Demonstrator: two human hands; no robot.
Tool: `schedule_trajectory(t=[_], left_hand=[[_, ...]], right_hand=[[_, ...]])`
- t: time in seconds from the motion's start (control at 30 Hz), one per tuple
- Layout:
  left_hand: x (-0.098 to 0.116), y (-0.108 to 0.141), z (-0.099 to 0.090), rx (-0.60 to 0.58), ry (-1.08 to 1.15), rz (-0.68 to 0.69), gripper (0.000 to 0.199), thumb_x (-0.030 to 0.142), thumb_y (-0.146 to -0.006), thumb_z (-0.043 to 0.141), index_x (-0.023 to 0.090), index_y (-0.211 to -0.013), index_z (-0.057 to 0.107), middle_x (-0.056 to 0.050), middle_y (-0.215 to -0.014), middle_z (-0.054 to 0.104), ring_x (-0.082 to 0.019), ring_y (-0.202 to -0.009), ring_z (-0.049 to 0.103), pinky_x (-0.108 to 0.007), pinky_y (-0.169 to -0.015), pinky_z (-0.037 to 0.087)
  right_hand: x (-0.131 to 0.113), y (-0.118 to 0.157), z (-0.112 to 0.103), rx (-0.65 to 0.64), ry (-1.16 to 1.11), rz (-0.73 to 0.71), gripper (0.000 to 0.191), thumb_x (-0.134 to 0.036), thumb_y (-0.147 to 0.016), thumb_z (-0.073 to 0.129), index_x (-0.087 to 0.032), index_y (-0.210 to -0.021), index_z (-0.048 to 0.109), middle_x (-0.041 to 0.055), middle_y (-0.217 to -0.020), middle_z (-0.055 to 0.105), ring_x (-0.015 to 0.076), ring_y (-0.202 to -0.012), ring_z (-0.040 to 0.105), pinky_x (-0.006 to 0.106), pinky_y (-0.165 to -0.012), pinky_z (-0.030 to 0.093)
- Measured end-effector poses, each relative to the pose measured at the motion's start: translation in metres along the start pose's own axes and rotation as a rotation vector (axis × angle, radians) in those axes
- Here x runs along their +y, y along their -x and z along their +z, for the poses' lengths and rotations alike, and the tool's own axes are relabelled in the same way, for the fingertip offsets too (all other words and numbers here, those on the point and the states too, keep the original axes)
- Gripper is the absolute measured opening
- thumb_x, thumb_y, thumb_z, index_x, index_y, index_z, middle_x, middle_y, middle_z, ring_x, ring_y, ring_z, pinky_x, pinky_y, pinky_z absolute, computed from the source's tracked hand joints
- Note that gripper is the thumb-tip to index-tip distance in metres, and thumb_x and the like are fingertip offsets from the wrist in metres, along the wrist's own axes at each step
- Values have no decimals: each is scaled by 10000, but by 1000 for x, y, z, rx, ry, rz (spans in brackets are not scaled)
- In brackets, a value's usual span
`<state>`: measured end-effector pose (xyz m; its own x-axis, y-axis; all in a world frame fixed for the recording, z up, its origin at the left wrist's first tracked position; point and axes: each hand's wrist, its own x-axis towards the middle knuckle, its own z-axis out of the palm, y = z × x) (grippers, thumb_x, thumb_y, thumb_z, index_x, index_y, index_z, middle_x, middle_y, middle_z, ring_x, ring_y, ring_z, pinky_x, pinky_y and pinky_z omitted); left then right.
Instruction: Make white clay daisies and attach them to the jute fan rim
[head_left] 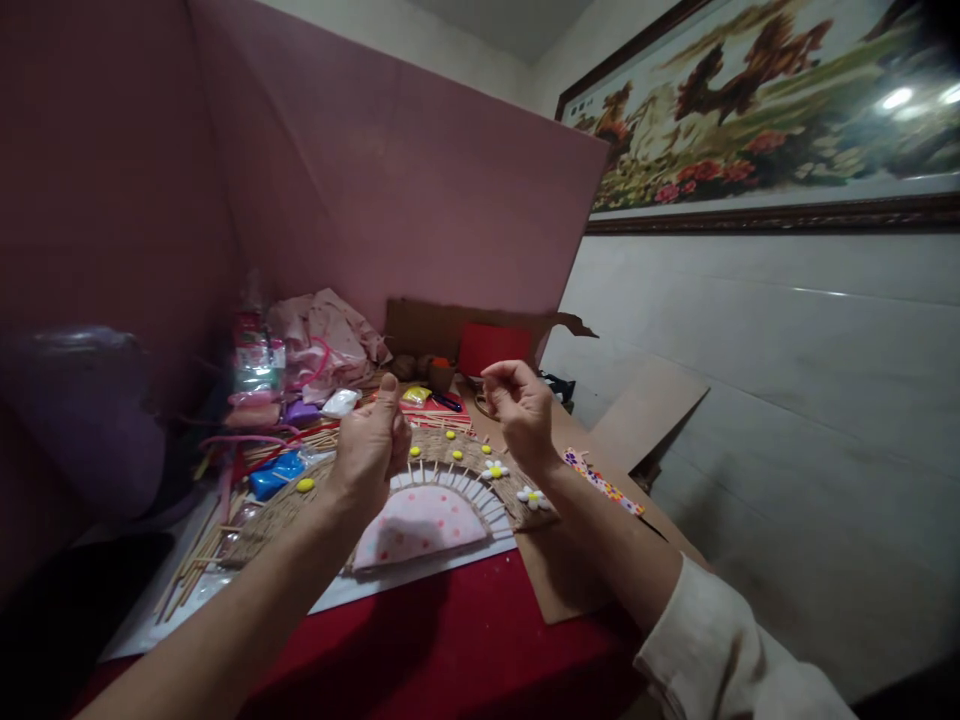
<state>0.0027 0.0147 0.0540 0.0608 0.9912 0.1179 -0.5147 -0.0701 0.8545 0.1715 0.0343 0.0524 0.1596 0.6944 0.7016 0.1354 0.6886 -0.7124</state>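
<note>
My left hand (373,447) is raised over the left part of a fan-shaped craft piece, fingers curled in and thumb pointing up; whatever it may hold is hidden. My right hand (522,415) is closed in a pinch above the piece's right side, and I cannot make out anything between the fingertips. Beneath them lies an arched band of brown twine (435,443) with yellow dots (457,455) and white daisies (495,469) with yellow centres. Thin sticks (480,488) radiate inside it around a pink dotted half-circle of fabric (420,525).
Blue clay (276,476) in a wrapper, a white packet (341,402), pink cloth (330,330) and loose sticks (184,575) crowd the left. Behind are a yellow packet (416,395), a dark pen (447,402) and red card (491,348). A flower-patterned strip (604,483) lies right, on cardboard.
</note>
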Motion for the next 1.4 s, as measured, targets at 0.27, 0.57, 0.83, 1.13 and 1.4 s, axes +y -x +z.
schedule_trajectory(t=[0.27,0.57,0.83,1.13,1.4], left_hand=[[-33,-1,-16,-53,41,-57,280,354,-734,688,112,-876,682,-78,-818,670,-119,-610,604,-204,-493,453],[-50,-1,-33,-68,-282,-15,250,306,-685,751,139,-863,695,-9,-685,659,-80,-553,541,-180,-497,415],[-46,5,-20,-77,-359,-15,453,363,-665,764,182,-1067,659,-41,-979,684,-128,-793,617,-209,-656,484],[-58,10,-22,-152,-430,50,242,396,-783,655,190,-906,625,59,-584,518,-66,-502,443,-168,-448,349],[-58,12,-20,-121,-512,70,320,329,-697,740,190,-958,618,51,-630,578,-82,-547,493,-187,-507,392]], right_hand=[[47,20,-8,-23,139,91,370,-499,-859,512,-175,-687,562,-46,-533,427,77,-464,386,198,-433,312],[60,12,-40,220,97,52,243,-429,-863,539,-187,-859,548,-50,-608,489,67,-471,420,187,-441,336],[50,6,-48,128,289,-2,292,-409,-831,590,-165,-672,574,-36,-545,494,86,-495,423,218,-484,334],[56,10,-48,73,268,-46,240,-382,-902,493,-186,-803,591,-19,-599,544,107,-539,497,225,-516,392],[47,13,-43,84,282,-114,144,-339,-859,573,-195,-869,579,-8,-688,564,109,-576,521,229,-540,420]])
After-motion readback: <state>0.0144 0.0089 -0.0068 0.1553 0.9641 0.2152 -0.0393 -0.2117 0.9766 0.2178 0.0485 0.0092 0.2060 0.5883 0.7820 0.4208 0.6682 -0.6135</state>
